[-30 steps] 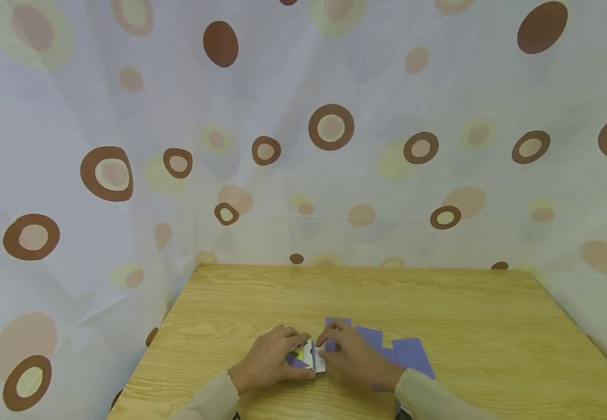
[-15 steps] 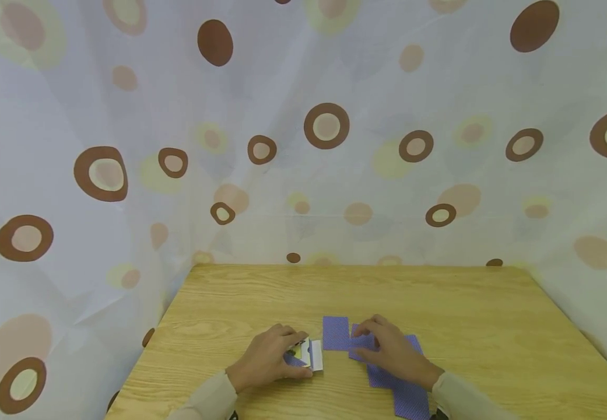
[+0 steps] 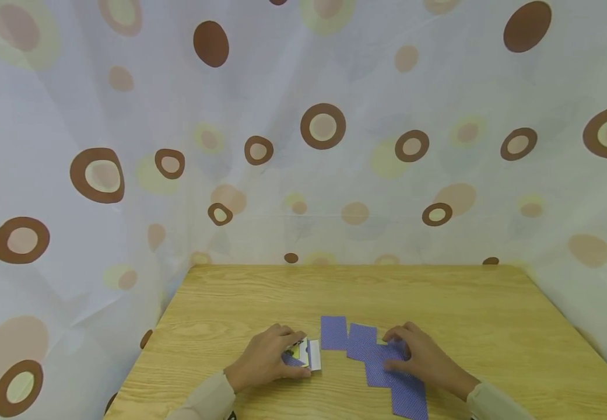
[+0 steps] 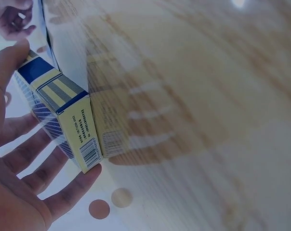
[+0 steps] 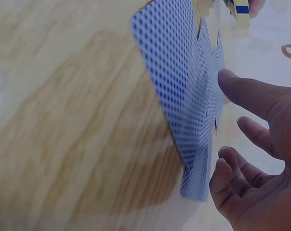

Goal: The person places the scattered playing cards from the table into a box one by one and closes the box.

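A blue-and-cream playing card box lies on its side on the table, between the thumb and fingers of my left hand. The box's white end flap is folded out to the right. My right hand is over a group of blue-backed playing cards, thumb and fingers apart, holding nothing. In the right wrist view its fingertips are beside the patterned cards; whether they touch the cards I cannot tell. The hand hides part of the group in the head view.
One face-down card lies just right of the box, another card beside it. Several overlap toward the front edge. The wooden table meets a white curtain with brown circles at the back and sides.
My right hand has moved from beside the box flap to the right, over the cards. The left hand keeps its hold on the box. The head view has turned slightly right.
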Demonstrator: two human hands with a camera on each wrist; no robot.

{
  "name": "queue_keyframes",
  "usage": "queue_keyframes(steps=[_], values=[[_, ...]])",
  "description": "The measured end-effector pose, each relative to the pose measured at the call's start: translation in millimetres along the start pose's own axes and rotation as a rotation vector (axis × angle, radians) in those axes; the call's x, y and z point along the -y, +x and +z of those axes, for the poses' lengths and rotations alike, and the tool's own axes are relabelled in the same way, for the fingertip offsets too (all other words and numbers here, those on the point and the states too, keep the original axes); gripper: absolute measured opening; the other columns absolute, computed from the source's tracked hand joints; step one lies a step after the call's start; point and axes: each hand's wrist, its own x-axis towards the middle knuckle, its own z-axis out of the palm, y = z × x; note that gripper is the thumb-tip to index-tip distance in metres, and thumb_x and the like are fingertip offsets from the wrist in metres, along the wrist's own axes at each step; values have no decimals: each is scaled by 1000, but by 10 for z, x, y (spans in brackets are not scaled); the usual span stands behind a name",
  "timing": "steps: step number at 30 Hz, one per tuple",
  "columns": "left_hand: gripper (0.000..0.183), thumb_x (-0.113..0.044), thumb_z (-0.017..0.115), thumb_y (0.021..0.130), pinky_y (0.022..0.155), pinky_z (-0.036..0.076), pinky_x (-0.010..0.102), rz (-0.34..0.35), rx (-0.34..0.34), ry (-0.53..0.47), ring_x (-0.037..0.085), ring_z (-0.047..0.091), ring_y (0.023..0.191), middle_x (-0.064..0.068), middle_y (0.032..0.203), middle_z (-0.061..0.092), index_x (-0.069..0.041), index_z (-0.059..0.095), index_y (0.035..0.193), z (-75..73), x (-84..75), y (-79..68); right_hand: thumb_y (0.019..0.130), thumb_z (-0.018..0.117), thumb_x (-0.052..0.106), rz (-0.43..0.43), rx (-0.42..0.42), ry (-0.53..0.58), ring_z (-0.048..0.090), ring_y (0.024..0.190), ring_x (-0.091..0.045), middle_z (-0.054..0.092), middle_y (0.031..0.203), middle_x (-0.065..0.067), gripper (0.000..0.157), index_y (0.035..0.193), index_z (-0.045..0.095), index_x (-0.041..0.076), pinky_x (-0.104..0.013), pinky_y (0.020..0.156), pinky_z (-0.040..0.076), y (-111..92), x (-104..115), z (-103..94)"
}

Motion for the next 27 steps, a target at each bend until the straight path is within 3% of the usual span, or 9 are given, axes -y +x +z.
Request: queue_keyframes(steps=[8, 14, 27], values=[[79, -71, 71, 82, 71, 46, 19, 4, -9, 4, 9, 55, 100, 0, 123, 68, -14, 67, 137, 25, 16, 5, 77, 90, 39, 61, 87, 74, 49, 85, -18, 53, 113, -10, 67, 129, 62, 8, -26, 67, 46, -164, -78, -96], [78, -70, 72, 82, 71, 46, 19, 6, -14, 2, 9, 56, 100, 1, 123, 68, -14, 67, 136, 20, 10, 6, 74, 93, 37, 61, 143, 55, 47, 81, -17, 51, 108, -11, 73, 132, 59, 7, -26, 65, 45, -216, -110, -131], [78, -71, 72, 82, 73, 48, 20, 0, -10, -4, 10, 56, 100, 1, 122, 68, -15, 67, 137, 22, 17, -3, 78, 91, 28, 95, 158, 79, 53, 88, -20, 58, 97, -5, 56, 120, 62, 6, -28, 70, 46, -179, -100, -160]])
